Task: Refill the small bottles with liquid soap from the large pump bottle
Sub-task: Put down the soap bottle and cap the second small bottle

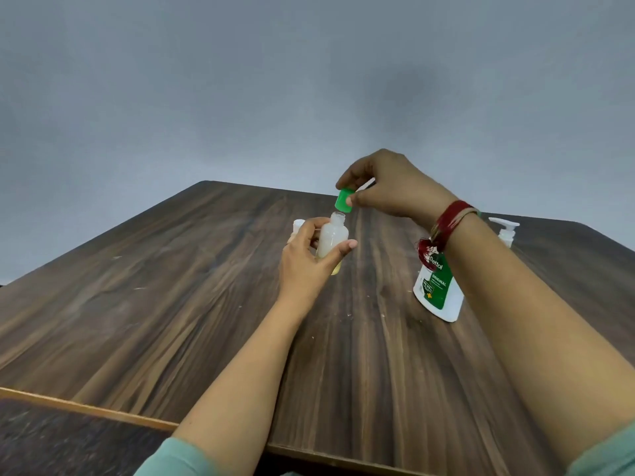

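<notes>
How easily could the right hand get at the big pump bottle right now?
Probably yes: the pump bottle stands just under that forearm, nothing between. But the right hand pinches a green cap, so it would need to drop that first.

Pump bottle [439, 297] on the surface [171, 304]; left of it the small bottle [331, 240], cap [344, 201] just above its mouth.

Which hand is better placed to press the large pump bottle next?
Right, probably: the pump bottle stands on that side, and the left hand grips the open small bottle. The right hand must first put down the green cap it pinches.
</notes>
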A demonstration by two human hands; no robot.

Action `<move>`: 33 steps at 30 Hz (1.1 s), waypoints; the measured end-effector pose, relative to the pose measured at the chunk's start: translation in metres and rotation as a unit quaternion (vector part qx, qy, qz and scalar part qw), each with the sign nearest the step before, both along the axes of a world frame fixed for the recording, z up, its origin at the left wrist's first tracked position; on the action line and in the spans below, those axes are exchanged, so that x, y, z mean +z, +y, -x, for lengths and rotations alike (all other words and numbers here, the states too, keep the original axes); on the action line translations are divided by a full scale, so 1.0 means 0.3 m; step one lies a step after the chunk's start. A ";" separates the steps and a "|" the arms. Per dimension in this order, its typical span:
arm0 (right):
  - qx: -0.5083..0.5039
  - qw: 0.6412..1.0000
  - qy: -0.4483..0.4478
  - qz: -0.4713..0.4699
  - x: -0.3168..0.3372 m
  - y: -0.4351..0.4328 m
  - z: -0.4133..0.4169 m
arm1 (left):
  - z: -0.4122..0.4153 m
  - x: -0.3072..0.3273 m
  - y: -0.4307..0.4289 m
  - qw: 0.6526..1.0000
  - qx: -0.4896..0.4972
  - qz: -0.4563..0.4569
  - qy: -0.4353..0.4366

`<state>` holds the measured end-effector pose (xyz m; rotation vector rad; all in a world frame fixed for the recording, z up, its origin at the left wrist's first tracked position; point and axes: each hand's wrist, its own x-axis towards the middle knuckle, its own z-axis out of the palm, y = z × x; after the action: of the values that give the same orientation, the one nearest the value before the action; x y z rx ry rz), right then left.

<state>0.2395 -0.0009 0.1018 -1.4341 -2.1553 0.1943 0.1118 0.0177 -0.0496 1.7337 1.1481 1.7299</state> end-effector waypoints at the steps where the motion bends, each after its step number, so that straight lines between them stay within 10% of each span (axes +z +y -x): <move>1: -0.003 1.000 -0.016 0.000 -0.004 0.000 0.005 | 0.000 0.001 -0.001 1.000 0.000 -0.003 0.000; 24: -0.133 0.966 -0.210 -0.069 -0.037 0.002 0.029 | -0.019 -0.002 -0.007 1.000 -0.013 0.009 0.022; 33: 0.019 0.983 -0.171 0.063 -0.001 -0.002 0.004 | -0.019 0.004 -0.016 0.999 -0.019 0.010 0.030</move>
<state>0.2384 -0.0016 0.1015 -1.5942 -2.4844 0.1050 0.1174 0.0129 -0.0483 1.7955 1.1465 1.6486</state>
